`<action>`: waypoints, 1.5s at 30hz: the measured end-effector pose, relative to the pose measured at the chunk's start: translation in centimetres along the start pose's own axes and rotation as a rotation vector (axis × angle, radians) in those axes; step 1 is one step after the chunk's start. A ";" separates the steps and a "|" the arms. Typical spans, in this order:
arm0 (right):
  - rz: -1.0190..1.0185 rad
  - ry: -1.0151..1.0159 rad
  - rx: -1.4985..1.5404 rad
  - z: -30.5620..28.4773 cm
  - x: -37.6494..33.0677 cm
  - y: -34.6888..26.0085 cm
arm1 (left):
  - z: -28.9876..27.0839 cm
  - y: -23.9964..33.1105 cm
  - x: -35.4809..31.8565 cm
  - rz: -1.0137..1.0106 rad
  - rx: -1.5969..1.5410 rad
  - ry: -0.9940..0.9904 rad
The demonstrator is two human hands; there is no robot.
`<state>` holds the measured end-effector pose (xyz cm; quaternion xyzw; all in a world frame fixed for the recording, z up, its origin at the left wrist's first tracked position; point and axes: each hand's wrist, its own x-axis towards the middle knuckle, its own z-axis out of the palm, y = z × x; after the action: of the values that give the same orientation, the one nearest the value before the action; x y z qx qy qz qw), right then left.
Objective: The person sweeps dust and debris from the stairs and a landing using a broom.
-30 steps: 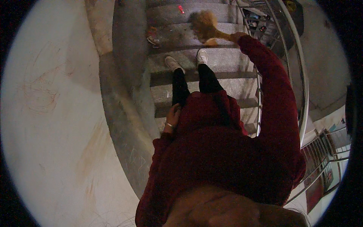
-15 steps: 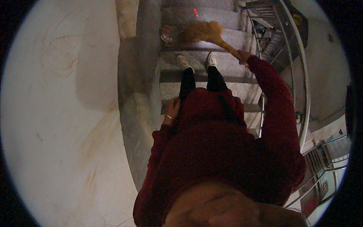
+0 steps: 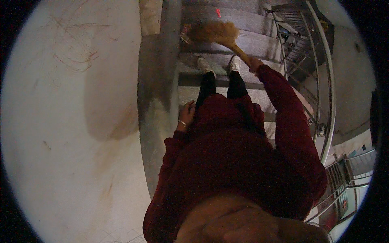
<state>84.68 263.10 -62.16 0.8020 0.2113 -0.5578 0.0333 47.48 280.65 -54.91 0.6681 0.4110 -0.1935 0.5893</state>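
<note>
My right hand (image 3: pixel 254 65) is wrapped round the handle of a straw-coloured soft broom (image 3: pixel 216 32). Its bushy head lies on a stair step just beyond my feet, swung toward the left wall. At the left tip of the bristles sits a small crumpled piece of litter (image 3: pixel 185 33), partly reddish and pale. A bright red scrap (image 3: pixel 218 13) rests on a step farther down. Beside my left thigh hangs my left hand (image 3: pixel 187 112), fingers loosely stretched and holding nothing that I can see. It wears a thin pale bracelet.
Both my feet, in pale shoes (image 3: pixel 235 63), stand on a grey step (image 3: pixel 219 60). A white, stained wall (image 3: pixel 109 81) with a grey lower band runs along the left. Metal railing (image 3: pixel 327 81) borders the stairs on the right, with more railings beyond at the lower right.
My right hand and the broom handle have shifted left, and the bristles have swept closer to the crumpled litter by the left wall. My feet stay on the same step.
</note>
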 end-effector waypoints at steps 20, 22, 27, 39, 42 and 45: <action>-0.155 -0.056 0.440 5.3 9.7 -5.4 | -3.0 -1.2 1.7 -0.131 -0.198 -0.072; -0.150 -0.086 0.630 6.8 8.0 -3.3 | -3.2 -1.5 1.6 -0.214 -0.328 -0.096; -0.360 -0.088 0.386 7.7 5.2 -1.2 | -2.4 -3.8 2.3 0.054 -0.147 -0.079; -0.170 -0.066 0.346 5.1 11.6 -2.8 | -3.1 -3.9 2.4 0.055 0.014 -0.069; -0.204 -0.083 0.491 6.6 8.6 -0.9 | -2.1 -4.1 2.3 0.089 -0.142 -0.060; -0.291 -0.100 0.509 7.8 6.1 -0.2 | 0.4 -9.1 3.4 0.094 -0.083 0.001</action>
<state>79.50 262.90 -70.54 0.7173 0.1756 -0.6305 -0.2388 42.48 281.05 -63.31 0.6618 0.3873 -0.1480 0.6246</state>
